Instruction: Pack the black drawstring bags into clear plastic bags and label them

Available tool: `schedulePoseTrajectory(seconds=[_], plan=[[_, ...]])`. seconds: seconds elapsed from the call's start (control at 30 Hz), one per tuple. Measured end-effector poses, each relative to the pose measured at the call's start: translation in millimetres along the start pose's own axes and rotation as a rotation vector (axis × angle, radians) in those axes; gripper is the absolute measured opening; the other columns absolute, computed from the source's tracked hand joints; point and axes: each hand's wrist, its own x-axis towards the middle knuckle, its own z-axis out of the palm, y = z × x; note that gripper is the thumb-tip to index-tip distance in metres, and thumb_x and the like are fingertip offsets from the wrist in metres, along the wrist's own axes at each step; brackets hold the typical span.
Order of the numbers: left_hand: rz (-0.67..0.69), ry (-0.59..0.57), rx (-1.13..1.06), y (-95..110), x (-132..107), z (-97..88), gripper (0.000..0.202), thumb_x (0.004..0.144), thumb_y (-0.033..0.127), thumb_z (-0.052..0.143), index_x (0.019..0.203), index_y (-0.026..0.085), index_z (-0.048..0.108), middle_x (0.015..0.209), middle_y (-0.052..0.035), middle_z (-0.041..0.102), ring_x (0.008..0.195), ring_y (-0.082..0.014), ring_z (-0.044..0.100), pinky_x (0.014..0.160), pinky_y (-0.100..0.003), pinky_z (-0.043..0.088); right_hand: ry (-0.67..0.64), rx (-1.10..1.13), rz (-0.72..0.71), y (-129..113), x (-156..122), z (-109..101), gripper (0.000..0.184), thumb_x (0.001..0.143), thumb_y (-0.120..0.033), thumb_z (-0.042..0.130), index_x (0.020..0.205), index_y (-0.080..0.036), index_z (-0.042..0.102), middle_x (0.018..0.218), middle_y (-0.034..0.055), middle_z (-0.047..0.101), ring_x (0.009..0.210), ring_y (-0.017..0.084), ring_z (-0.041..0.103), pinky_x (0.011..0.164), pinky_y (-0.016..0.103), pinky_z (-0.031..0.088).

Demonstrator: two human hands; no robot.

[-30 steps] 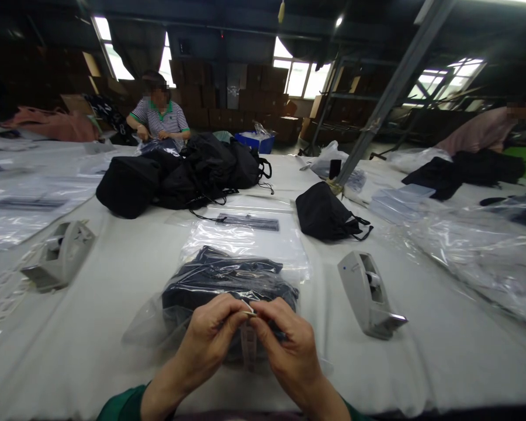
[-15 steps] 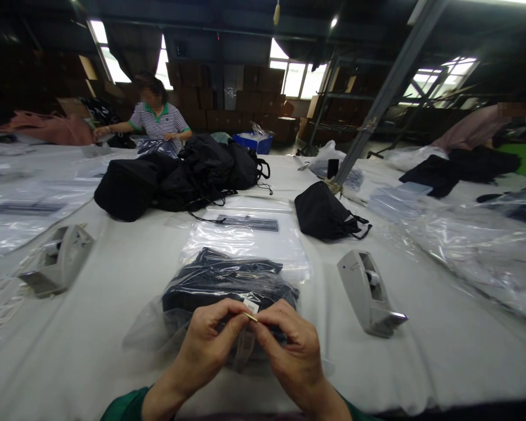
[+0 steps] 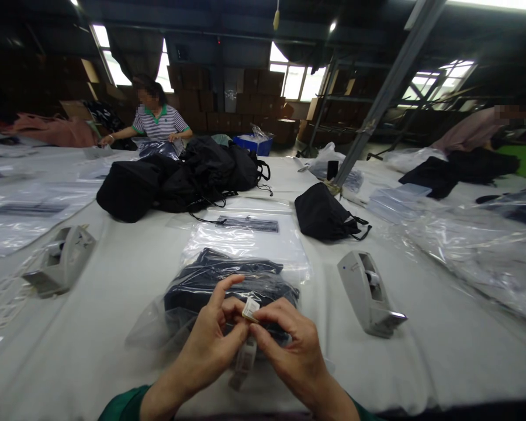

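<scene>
My left hand (image 3: 210, 336) and my right hand (image 3: 294, 345) meet over a dark folded garment (image 3: 219, 286) in a clear plastic bag (image 3: 305, 257). Between their fingertips they pinch a strip of small white stickers (image 3: 244, 359), printed with what look like barcodes. Its loose end hangs below my hands, while one white sticker stands up above the fingertips. The left index finger is raised off the strip; thumb and another finger keep hold. On the right, thumb and index finger are closed on the strip's upper part.
Grey tape dispensers stand at left (image 3: 61, 260) and right (image 3: 370, 295). A black drawstring bag (image 3: 322, 213) lies beyond, with a pile of black bags (image 3: 175, 181) further left. Plastic sheets (image 3: 477, 251) cover the right. A slanted metal post (image 3: 377, 105) rises from the table; people work beyond.
The left index finger has lifted away from the strip. The strip has turned so that the printed sticker faces up more, and its hanging end shows lower down.
</scene>
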Motion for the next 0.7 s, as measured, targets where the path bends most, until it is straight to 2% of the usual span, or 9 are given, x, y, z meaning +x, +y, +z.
schedulePoseTrajectory(seconds=[0.1, 0.2, 0.27, 0.33, 0.43, 0.53, 0.57, 0.63, 0.7], plan=[[0.034, -0.015, 0.182, 2, 0, -0.6, 0.063, 0.088, 0.019, 0.058, 0.142, 0.028, 0.028, 0.086, 0.0029, 0.066, 0.074, -0.0115, 0.059, 0.073, -0.024, 0.045, -0.060, 0.035, 0.111, -2, 0, -4, 0.009, 0.084, -0.023, 0.068, 0.079, -0.019, 0.074, 0.075, 0.0038, 0.067, 0.072, 0.017, 0.062, 0.067, 0.029, 0.048], [0.025, -0.049, 0.239, 2, 2, 1.6, 0.065, 0.087, 0.021, 0.059, 0.143, 0.027, 0.026, 0.084, 0.0027, 0.067, 0.071, -0.0122, 0.058, 0.071, -0.025, 0.045, -0.028, 0.206, 0.346, 4, 2, -12, 0.018, 0.082, -0.032, 0.070, 0.072, -0.018, 0.074, 0.068, 0.0024, 0.065, 0.065, 0.015, 0.058, 0.061, 0.027, 0.045], [-0.011, -0.073, 0.184, 0, 8, 9.1, 0.059, 0.087, 0.022, 0.059, 0.138, 0.025, 0.030, 0.078, 0.0041, 0.064, 0.064, -0.0111, 0.055, 0.064, -0.023, 0.043, 0.141, 0.390, 0.469, 13, 6, -27, 0.022, 0.078, -0.037, 0.074, 0.069, -0.017, 0.073, 0.062, 0.0002, 0.062, 0.060, 0.013, 0.054, 0.058, 0.025, 0.044], [-0.052, -0.103, 0.073, -3, 21, 25.8, 0.044, 0.086, 0.023, 0.058, 0.126, 0.023, 0.038, 0.075, 0.0053, 0.060, 0.058, -0.0092, 0.050, 0.056, -0.021, 0.039, 0.400, 0.532, 0.507, 25, 10, -52, 0.024, 0.071, -0.040, 0.080, 0.067, -0.017, 0.072, 0.058, -0.0017, 0.060, 0.057, 0.011, 0.052, 0.058, 0.024, 0.044], [-0.026, -0.147, 0.061, -5, 58, 71.7, 0.015, 0.084, 0.019, 0.058, 0.096, 0.020, 0.049, 0.071, 0.0051, 0.055, 0.058, -0.0085, 0.050, 0.055, -0.020, 0.039, 0.793, 0.503, 0.434, 45, 8, -103, 0.025, 0.061, -0.037, 0.086, 0.068, -0.017, 0.073, 0.058, -0.0031, 0.061, 0.056, 0.010, 0.052, 0.059, 0.023, 0.045], [0.026, -0.155, 0.246, -9, 111, 133.6, 0.007, 0.081, 0.012, 0.059, 0.083, 0.017, 0.056, 0.075, 0.0012, 0.061, 0.069, -0.0111, 0.057, 0.065, -0.022, 0.045, 1.068, 0.228, 0.332, 59, -11, -147, 0.025, 0.062, -0.036, 0.086, 0.075, -0.017, 0.075, 0.063, -0.0022, 0.065, 0.059, 0.011, 0.055, 0.060, 0.023, 0.046], [0.026, -0.152, 0.287, -12, 129, 153.8, 0.007, 0.081, 0.011, 0.059, 0.085, 0.016, 0.059, 0.081, -0.0008, 0.064, 0.075, -0.0122, 0.060, 0.070, -0.023, 0.047, 1.106, 0.126, 0.314, 62, -20, -157, 0.025, 0.064, -0.036, 0.084, 0.078, -0.017, 0.075, 0.066, -0.0013, 0.067, 0.062, 0.012, 0.057, 0.062, 0.024, 0.047], [0.010, -0.151, 0.341, -21, 162, 188.0, 0.011, 0.084, 0.010, 0.058, 0.092, 0.015, 0.063, 0.093, -0.0045, 0.068, 0.087, -0.0145, 0.062, 0.081, -0.026, 0.048, 1.102, -0.053, 0.305, 68, -39, -168, 0.022, 0.071, -0.035, 0.081, 0.083, -0.018, 0.075, 0.074, 0.0004, 0.071, 0.069, 0.015, 0.061, 0.068, 0.027, 0.048], [-0.028, -0.187, 0.417, -35, 187, 210.8, 0.010, 0.087, 0.014, 0.058, 0.095, 0.014, 0.064, 0.098, -0.0064, 0.068, 0.092, -0.0167, 0.063, 0.088, -0.032, 0.048, 1.048, -0.215, 0.312, 72, -54, -171, 0.018, 0.077, -0.034, 0.077, 0.085, -0.018, 0.075, 0.078, 0.0013, 0.071, 0.074, 0.017, 0.063, 0.073, 0.029, 0.049]])
